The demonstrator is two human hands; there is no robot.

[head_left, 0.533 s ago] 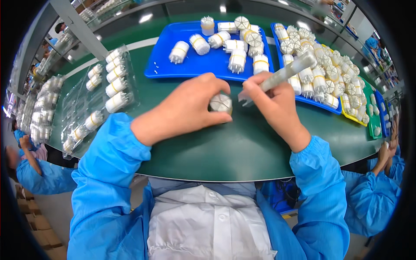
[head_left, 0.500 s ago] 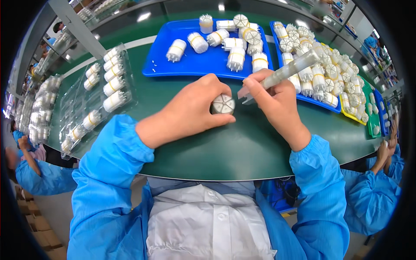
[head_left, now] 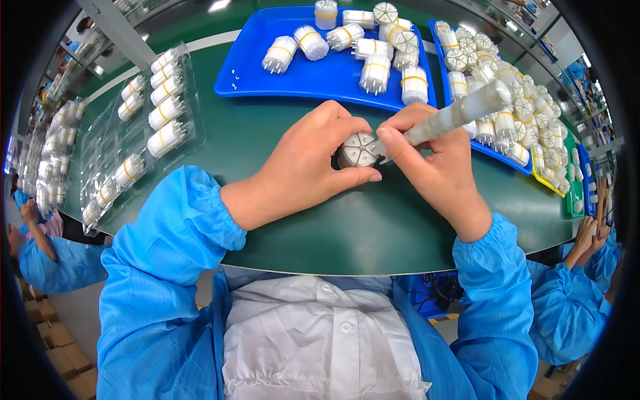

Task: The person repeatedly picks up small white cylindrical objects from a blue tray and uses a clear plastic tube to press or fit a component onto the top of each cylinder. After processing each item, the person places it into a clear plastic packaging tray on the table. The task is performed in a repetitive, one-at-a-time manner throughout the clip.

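At a green worktop (head_left: 320, 233), we hold a white cylinder (head_left: 359, 151), segmented end up, in our closed left grip (head_left: 303, 148) while our right grip (head_left: 437, 163) clasps a whitish stick-shaped tool (head_left: 470, 112), its tip just beside the cylinder; a blue tray (head_left: 257, 83) of similar cylinders (head_left: 281, 53) sits beyond.

Bright, even, whitish light fills the scene, leaving a soft sheen on the smooth dark green tabletop (head_left: 313, 243) and a blown-out white glare streak (head_left: 219, 5) at the top. The thin clear plastic tray (head_left: 100, 143) catches fine glints along its ridges. The middle is fairly sharp, though the far end of the translucent stick-shaped tool (head_left: 460, 117) looks slightly smeared. Toward the black circular rim, straight lines bow and the background softens.
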